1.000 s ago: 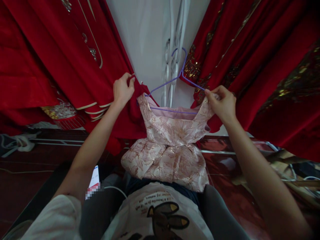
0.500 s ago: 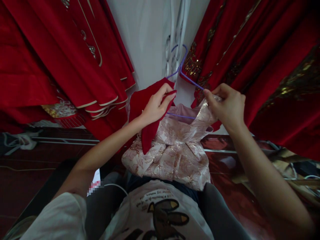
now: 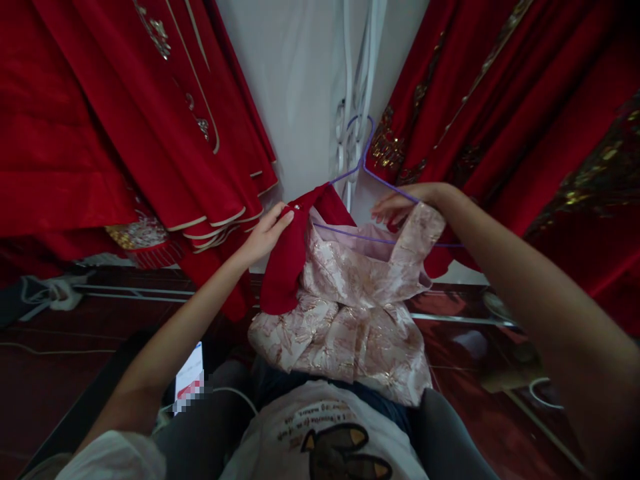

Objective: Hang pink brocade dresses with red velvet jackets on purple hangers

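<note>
A pale pink and gold brocade dress (image 3: 357, 333) lies across my lap, its shoulder strap on the right looped over a thin purple hanger (image 3: 345, 177). Red cloth (image 3: 283, 280) drapes over the hanger's left side and the dress's left shoulder, with a small shiny bead near its top. My left hand (image 3: 270, 233) pinches the edge of this cloth between thumb and fingers. Behind the right strap, my right hand (image 3: 400, 203) reaches in by the hanger arm, fingers loosely stretched to the left. The strap and hanger partly cover it, and I see nothing held in it.
Red garments with trim and beading hang at the left (image 3: 165, 133) and right (image 3: 480, 120). Between them stand white metal scrollwork (image 3: 353, 133) and a pale wall. A lit phone (image 3: 190, 367) lies by my left thigh. A metal rail (image 3: 140, 293) runs low across the floor.
My left hand has drawn the red cloth left and outward. My right hand has let go of the right strap and moved left behind it, inside the hanger. The dress sits slightly lower in view.
</note>
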`<control>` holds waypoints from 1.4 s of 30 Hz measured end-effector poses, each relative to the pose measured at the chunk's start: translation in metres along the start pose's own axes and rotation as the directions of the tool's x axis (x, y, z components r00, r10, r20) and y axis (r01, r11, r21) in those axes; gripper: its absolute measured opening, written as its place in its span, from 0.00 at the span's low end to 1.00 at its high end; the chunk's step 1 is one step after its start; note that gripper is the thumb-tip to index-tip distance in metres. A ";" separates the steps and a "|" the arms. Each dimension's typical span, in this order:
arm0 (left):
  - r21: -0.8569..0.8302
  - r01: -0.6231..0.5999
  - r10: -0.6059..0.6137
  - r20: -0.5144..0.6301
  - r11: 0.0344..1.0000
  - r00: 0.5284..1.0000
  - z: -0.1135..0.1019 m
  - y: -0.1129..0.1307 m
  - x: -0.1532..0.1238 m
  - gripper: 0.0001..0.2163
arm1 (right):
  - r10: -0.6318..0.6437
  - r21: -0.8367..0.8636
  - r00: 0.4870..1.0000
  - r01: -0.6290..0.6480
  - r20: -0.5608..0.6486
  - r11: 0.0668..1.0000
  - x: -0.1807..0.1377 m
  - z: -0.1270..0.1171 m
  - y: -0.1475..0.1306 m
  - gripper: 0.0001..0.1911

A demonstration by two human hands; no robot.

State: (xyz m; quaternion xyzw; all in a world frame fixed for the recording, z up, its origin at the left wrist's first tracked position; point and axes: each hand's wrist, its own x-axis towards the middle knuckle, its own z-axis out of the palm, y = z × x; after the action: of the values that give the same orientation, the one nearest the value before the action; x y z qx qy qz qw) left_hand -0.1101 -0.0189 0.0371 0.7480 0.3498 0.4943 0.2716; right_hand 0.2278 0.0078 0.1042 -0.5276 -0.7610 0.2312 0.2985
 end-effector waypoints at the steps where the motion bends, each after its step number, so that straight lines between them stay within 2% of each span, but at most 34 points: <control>1: -0.007 0.007 -0.007 0.015 1.000 1.000 -0.003 0.001 0.003 0.15 | 0.003 0.007 0.999 -0.004 0.048 1.000 0.006 0.006 -0.004 0.20; 5: 0.008 -0.022 0.021 0.069 1.000 0.997 -0.004 -0.001 0.015 0.11 | 0.045 0.044 0.965 -0.058 0.258 0.997 0.035 0.031 -0.010 0.20; 6: 0.011 -0.042 0.040 0.098 0.999 0.994 -0.002 -0.003 0.017 0.10 | 0.067 0.057 0.933 -0.093 0.355 0.994 0.043 0.036 -0.009 0.19; 8: 0.017 -0.093 0.088 0.187 0.996 0.978 0.004 -0.005 0.022 0.09 | 0.094 0.086 0.821 -0.172 0.564 0.981 0.057 0.042 -0.005 0.18; 10: 0.017 -0.156 0.146 0.271 0.988 0.951 0.013 -0.006 0.025 0.08 | 0.092 0.110 0.717 -0.230 0.691 0.967 0.067 0.043 0.002 0.16; 11: 0.012 -0.184 0.172 0.297 0.983 0.939 0.017 -0.004 0.026 0.08 | 0.088 0.120 0.688 -0.249 0.721 0.961 0.070 0.042 0.006 0.15; 13: -0.015 -0.214 0.207 0.323 0.977 0.923 0.024 0.003 0.025 0.08 | 0.098 0.121 0.666 -0.275 0.739 0.954 0.071 0.037 0.011 0.15; 16: -0.087 -0.189 0.207 0.320 0.978 0.924 0.026 0.020 0.022 0.08 | 0.105 0.125 0.692 -0.275 0.715 0.953 0.066 0.032 0.014 0.15; 18: -0.117 -0.145 0.173 0.279 0.982 0.945 0.022 0.030 0.024 0.10 | 0.082 0.143 0.726 -0.244 0.683 0.959 0.061 0.033 0.010 0.15; 21: -0.122 -0.054 0.073 0.158 0.991 0.985 0.009 0.039 0.033 0.12 | 0.053 0.151 0.752 -0.201 0.657 0.968 0.059 0.043 0.003 0.14; 24: -0.145 0.057 -0.046 0.075 0.988 0.996 -0.007 0.038 0.049 0.13 | 0.056 0.149 0.768 -0.194 0.638 0.970 0.061 0.052 -0.002 0.15; 26: -0.193 0.103 -0.088 0.088 0.976 0.992 -0.017 0.036 0.057 0.11 | 0.014 0.200 0.759 -0.189 0.651 0.961 0.063 0.054 -0.002 0.16; 28: -0.223 0.120 -0.087 0.151 0.967 0.985 -0.024 0.032 0.064 0.09 | -0.031 0.257 0.763 -0.179 0.645 0.950 0.065 0.054 -0.002 0.17; 31: -0.140 0.070 -0.037 0.230 0.988 0.973 -0.030 0.020 0.075 0.09 | 0.012 0.202 0.845 -0.142 0.535 0.969 0.066 0.053 -0.001 0.12; 33: 0.012 -0.027 0.023 0.246 1.000 0.969 -0.030 0.008 0.085 0.09 | 0.058 0.108 0.900 -0.115 0.432 0.987 0.068 0.052 -0.001 0.09; 35: 0.196 -0.141 0.090 0.245 0.971 0.965 -0.026 -0.006 0.097 0.08 | 0.055 0.055 0.943 -0.077 0.329 0.996 0.069 0.052 0.000 0.09; 39: 0.416 -0.276 0.182 0.252 0.866 0.950 -0.011 -0.033 0.119 0.07 | 0.004 0.052 0.995 -0.010 0.099 0.999 0.070 0.057 0.005 0.12; 42: 0.496 -0.333 0.238 0.246 0.802 0.940 -0.004 -0.045 0.126 0.07 | 0.055 0.042 0.998 -0.055 -0.007 0.998 0.073 0.061 0.010 0.17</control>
State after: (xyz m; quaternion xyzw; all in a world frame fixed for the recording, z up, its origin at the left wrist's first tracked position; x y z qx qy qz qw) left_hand -0.0920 0.1086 0.0743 0.8774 0.3309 0.3472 0.0056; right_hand 0.1724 0.0774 0.0694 -0.5428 -0.7402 0.2530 0.3058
